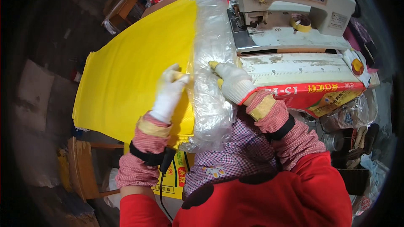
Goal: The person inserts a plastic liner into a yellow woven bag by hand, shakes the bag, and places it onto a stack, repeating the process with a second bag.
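A stack of yellow woven sacks (130,71) lies in front of me, with crinkled clear plastic liners (214,29) along its right side. My left hand (170,86), in a white glove, is over the right part of the yellow sacks near the edge of the plastic. Its fingers are curled in, and whatever they may pinch is hidden. White knit with yellow fingertips covers my right hand (235,81), which rests on the clear plastic. Its thumb and forefinger are apart, with no visible grip on the film.
A pale industrial sewing machine (290,14) stands at the far right, a yellow tape roll (301,22) on its bed. Nearer is a worn white ledge (294,69) with a red printed front. A wooden stool (82,168) is at lower left; a black cable (162,197) hangs by my left arm.
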A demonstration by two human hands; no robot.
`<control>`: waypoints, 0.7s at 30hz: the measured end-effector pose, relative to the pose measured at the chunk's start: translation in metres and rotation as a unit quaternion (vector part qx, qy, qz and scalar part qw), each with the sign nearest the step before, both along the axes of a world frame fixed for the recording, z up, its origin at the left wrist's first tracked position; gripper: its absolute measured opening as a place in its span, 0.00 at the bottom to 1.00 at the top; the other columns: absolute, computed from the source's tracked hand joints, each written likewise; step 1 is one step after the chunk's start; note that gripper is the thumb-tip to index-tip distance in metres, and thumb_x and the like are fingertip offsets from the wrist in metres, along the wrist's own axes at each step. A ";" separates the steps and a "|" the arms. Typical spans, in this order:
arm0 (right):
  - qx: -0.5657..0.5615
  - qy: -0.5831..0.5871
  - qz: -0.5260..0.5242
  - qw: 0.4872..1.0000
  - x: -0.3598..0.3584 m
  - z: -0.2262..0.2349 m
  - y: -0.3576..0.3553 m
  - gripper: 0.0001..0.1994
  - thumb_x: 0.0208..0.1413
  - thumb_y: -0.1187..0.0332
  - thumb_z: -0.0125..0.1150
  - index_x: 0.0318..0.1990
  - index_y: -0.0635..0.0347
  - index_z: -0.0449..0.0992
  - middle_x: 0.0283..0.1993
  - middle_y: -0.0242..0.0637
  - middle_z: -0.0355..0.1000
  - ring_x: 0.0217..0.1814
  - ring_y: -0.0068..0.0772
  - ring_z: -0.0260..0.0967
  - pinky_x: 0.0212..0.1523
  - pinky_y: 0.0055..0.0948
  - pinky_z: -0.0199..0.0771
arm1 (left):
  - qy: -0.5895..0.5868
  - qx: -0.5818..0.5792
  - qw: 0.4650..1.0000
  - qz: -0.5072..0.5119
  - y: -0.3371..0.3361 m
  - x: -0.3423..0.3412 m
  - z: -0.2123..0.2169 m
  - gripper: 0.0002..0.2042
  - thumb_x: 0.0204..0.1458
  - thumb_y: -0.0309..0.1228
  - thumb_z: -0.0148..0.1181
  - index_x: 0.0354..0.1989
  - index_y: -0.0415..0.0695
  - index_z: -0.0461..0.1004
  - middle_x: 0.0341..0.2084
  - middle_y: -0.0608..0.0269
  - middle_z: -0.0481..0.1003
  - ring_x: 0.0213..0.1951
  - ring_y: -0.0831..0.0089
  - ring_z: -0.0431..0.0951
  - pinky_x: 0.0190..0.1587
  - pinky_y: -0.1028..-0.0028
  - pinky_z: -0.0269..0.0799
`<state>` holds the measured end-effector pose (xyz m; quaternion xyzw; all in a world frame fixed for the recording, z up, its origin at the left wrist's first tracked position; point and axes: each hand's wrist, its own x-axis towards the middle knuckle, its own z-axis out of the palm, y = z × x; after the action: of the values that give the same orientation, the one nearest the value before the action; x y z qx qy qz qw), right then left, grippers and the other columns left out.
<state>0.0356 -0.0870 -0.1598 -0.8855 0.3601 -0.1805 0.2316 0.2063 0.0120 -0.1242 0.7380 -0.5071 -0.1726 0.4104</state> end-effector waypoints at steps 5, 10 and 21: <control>0.061 0.075 -0.006 0.995 0.011 0.003 -0.016 0.16 0.49 0.70 0.49 0.47 0.57 0.70 0.43 0.42 0.70 0.43 0.47 0.68 0.44 0.35 0.68 | 0.181 -0.031 0.983 -0.017 0.015 0.031 0.019 0.24 0.50 0.34 0.58 0.51 0.29 0.62 0.34 0.67 0.72 0.38 0.82 0.68 0.46 0.83 0.61; -0.227 0.119 0.107 0.961 0.033 0.011 0.014 0.10 0.44 0.69 0.52 0.36 0.60 0.72 0.32 0.44 0.71 0.33 0.47 0.70 0.37 0.38 0.70 | 0.166 -0.023 0.986 -0.007 0.013 0.017 0.050 0.16 0.50 0.31 0.57 0.43 0.33 0.66 0.29 0.63 0.72 0.30 0.80 0.71 0.37 0.82 0.66; 0.663 -0.207 0.410 0.592 0.063 -0.013 0.043 0.17 0.44 0.62 0.60 0.41 0.60 0.73 0.32 0.37 0.75 0.32 0.34 0.72 0.31 0.32 0.70 | 0.110 -0.021 0.993 -0.049 0.106 -0.003 0.095 0.07 0.50 0.22 0.49 0.25 0.40 0.57 0.18 0.58 0.69 0.19 0.74 0.68 0.21 0.77 0.64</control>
<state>0.0987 -0.0443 -0.1728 -0.4806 -0.0780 0.0435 0.8724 0.2029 0.1178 -0.0295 0.6798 -0.4984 -0.2620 0.4699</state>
